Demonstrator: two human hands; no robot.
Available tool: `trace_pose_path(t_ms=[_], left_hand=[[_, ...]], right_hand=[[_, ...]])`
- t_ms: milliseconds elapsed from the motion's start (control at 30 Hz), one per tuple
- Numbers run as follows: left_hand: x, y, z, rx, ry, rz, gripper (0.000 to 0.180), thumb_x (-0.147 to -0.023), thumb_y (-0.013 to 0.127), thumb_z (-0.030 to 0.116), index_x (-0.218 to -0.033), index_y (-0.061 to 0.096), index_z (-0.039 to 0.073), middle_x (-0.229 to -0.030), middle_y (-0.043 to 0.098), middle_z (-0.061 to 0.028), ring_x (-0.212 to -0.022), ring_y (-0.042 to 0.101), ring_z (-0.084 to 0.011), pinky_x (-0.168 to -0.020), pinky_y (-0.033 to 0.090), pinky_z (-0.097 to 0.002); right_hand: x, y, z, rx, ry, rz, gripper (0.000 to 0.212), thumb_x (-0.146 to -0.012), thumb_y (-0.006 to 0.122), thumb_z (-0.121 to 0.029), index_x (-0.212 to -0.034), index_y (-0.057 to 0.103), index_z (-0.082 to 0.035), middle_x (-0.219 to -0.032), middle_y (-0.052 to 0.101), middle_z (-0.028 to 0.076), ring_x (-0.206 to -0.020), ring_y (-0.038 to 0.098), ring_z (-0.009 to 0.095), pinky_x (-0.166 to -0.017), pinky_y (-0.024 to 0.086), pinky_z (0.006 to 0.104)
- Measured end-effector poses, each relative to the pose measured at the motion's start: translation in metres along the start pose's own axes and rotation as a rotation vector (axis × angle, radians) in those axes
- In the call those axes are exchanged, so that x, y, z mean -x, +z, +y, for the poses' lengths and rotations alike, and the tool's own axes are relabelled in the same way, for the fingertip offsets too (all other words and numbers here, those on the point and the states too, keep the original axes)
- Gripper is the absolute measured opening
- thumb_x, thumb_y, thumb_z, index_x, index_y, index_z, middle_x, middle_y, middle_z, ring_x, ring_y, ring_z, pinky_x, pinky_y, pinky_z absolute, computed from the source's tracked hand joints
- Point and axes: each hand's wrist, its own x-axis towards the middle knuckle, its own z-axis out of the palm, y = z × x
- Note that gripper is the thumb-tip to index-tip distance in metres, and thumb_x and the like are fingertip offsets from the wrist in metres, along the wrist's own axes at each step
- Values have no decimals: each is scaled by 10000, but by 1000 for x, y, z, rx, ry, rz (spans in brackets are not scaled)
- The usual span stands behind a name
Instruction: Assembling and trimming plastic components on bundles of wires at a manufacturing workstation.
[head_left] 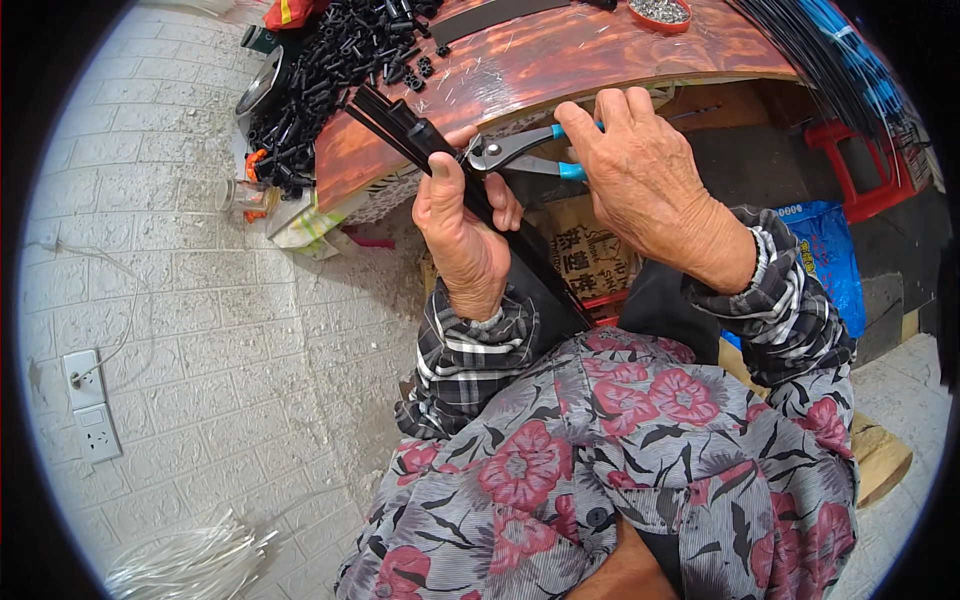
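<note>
My left hand is closed around a bundle of thin black rods, which looks like a folded umbrella frame. It slants from the table edge down toward my lap, with a black collar near its upper end. In my right hand is a pair of pliers with teal grips, its handles spread apart. The pliers' metal head is against the bundle beside my left thumb. A bit of thin wire seems to be at the jaws; whether they grip it I cannot tell.
Ahead stands a reddish wooden table with a heap of black plastic fittings and a red dish of small metal pieces. Black and blue rods lie at right, above a red stool. White strands lie lower left.
</note>
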Motion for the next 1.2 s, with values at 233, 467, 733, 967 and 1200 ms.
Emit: trace_pose_path(t_ms=[233, 467, 733, 967, 1200], left_hand=[[-1, 1, 2, 14, -16, -5, 497, -1005, 448, 491, -1219, 542, 52, -595, 469, -45, -447, 407, -142, -448, 329, -294], [-1, 1, 1, 8, -29, -32, 493, -1003, 450, 495, -1211, 546, 58, -596, 469, -46, -452, 407, -145, -450, 318, -295], [0, 0, 1, 23, -38, -36, 481, -1009, 438, 487, -1206, 551, 63, -600, 472, -49, -458, 411, -144, -462, 325, -297], [0, 0, 3, 27, -24, -29, 472, -998, 471, 487, -1198, 558, 68, -600, 468, -43, -465, 417, -141, -462, 324, -296], [-5, 3, 1, -57, 2, 153, 481, -974, 527, 488, -1181, 559, 55, -595, 461, -27, -470, 425, -132, -446, 320, -282]], right_hand=[[0, -2, -1, -36, 18, -58, 494, -613, 761, -50, -1058, 557, 18, -968, 534, 175, -963, 554, 329, -730, 545, 384], [2, -4, 0, -109, 55, -101, 472, -609, 777, -58, -1018, 556, 16, -987, 546, 190, -984, 559, 355, -749, 550, 418], [0, -9, 0, -66, 45, -114, 469, -605, 790, -68, -1006, 563, 16, -974, 562, 192, -978, 580, 347, -737, 561, 407], [-2, -10, -4, 12, 59, -119, 268, -795, 715, -152, -953, 564, 4, -907, 590, 179, -858, 632, 311, -697, 560, 388], [7, 8, -31, -81, 221, -88, 181, -864, 644, -178, -879, 548, -25, -836, 588, 158, -788, 636, 311, -645, 547, 389]])
